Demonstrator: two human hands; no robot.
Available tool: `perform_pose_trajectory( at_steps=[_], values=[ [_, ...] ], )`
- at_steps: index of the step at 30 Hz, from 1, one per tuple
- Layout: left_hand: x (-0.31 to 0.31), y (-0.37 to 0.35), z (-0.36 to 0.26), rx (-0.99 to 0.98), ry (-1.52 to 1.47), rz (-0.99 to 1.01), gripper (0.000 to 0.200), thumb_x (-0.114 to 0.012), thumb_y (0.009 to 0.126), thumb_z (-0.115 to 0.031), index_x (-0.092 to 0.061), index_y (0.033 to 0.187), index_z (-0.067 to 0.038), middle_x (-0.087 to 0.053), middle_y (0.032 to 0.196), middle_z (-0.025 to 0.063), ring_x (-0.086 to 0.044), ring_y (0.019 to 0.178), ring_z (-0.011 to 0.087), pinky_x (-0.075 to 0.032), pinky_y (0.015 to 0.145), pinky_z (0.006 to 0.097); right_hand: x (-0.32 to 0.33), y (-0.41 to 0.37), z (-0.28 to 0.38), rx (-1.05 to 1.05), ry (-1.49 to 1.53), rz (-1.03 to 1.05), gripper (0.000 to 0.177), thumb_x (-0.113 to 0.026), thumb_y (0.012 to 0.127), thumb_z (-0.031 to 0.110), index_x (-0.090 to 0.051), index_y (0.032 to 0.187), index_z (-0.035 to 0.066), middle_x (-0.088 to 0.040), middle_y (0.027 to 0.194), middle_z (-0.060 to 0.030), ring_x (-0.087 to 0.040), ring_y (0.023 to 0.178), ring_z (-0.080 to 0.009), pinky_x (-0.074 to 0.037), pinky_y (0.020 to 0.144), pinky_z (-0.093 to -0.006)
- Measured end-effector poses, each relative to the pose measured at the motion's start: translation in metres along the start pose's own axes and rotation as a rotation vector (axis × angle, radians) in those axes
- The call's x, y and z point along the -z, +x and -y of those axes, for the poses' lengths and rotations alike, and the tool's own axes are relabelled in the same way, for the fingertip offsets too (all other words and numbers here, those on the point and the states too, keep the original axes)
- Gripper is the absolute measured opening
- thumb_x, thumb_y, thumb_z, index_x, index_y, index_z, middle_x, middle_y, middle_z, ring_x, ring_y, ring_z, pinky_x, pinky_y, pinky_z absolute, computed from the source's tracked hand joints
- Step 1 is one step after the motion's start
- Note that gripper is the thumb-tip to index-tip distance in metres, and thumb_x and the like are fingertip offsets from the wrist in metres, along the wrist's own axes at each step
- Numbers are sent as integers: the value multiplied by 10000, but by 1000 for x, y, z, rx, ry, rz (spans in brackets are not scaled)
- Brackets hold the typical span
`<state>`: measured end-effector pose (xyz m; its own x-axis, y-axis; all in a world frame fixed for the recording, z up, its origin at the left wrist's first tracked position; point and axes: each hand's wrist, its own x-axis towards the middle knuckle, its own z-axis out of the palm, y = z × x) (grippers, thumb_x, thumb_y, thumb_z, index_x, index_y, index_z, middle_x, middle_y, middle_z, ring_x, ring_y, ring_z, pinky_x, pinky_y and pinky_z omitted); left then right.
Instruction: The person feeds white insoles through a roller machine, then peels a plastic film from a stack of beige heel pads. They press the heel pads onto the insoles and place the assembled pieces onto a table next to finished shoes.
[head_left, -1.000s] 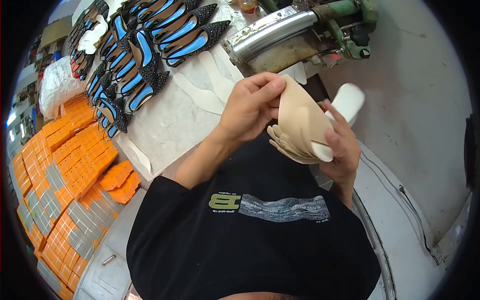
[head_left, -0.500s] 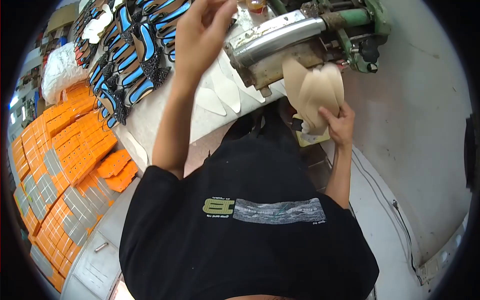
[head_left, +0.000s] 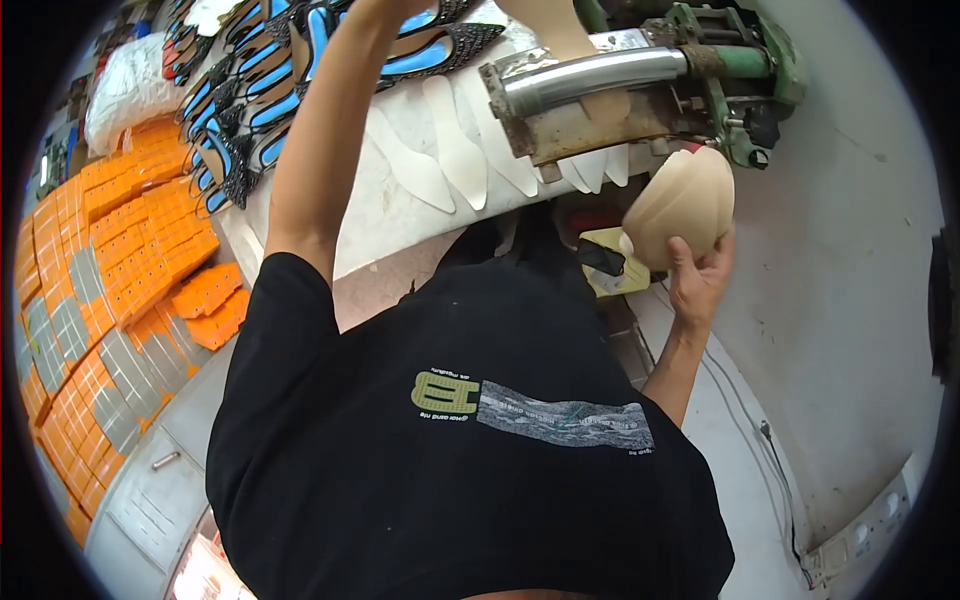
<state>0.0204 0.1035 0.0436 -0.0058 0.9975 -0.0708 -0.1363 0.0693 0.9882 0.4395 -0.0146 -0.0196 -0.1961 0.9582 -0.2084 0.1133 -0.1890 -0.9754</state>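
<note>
My right hand (head_left: 700, 285) is closed round the lower end of a fanned stack of tan insoles (head_left: 685, 205), right of the table, thumb on the near face. My left hand (head_left: 398, 8) is cut off by the top edge above the sandals, so its fingers and anything in them cannot be made out. Another tan insole (head_left: 548, 22) stands out at the top, over the back of a machine with a shiny metal roller (head_left: 600, 80). Part of a tan piece (head_left: 607, 104) shows below the roller. White insole shapes (head_left: 462, 165) lie on the table (head_left: 385, 235).
Black sandals with blue insoles (head_left: 272, 110) crowd the table's left part. Orange stacks (head_left: 130, 240) and a plastic-wrapped bundle (head_left: 133, 95) stand farther left. Below the machine is a yellow object (head_left: 625, 278). A wall (head_left: 850, 200) and a cable (head_left: 775, 455) are at the right.
My left hand has moved up, mostly out of view. My right hand and its stack have shifted right and slightly down. A tan insole now shows behind the roller. The whole view has also shifted.
</note>
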Motion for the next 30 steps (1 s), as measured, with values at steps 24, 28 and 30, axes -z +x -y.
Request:
perform_pose_trajectory(
  at_steps=[24, 28, 30],
  values=[
    [-113, -238, 146, 289, -35, -248, 250, -544, 953, -209, -670, 990, 4, -653, 875, 76, -607, 744, 180, -496, 663, 235, -36, -38, 64, 333, -212, 523, 969, -726, 626, -135, -356, 1468, 169, -623, 1203, -147, -642, 975, -252, -525, 845, -331],
    [-123, -190, 13, 311, -227, 68, 300, -513, 965, -195, -641, 1052, 62, -664, 894, 147, -639, 756, 184, -531, 702, 236, -58, -39, 69, 436, -77, 618, 780, -711, 623, -130, -508, 1344, 88, -668, 1085, -137, -649, 869, -241, -529, 849, -329],
    [-126, -183, -2, 304, -289, 177, 318, -503, 969, -190, -632, 1073, 81, -668, 900, 171, -650, 760, 186, -542, 715, 236, -62, -37, 75, 484, -39, 649, 722, -706, 622, -128, -558, 1303, 61, -683, 1046, -134, -651, 833, -238, -530, 850, -328]
  ],
)
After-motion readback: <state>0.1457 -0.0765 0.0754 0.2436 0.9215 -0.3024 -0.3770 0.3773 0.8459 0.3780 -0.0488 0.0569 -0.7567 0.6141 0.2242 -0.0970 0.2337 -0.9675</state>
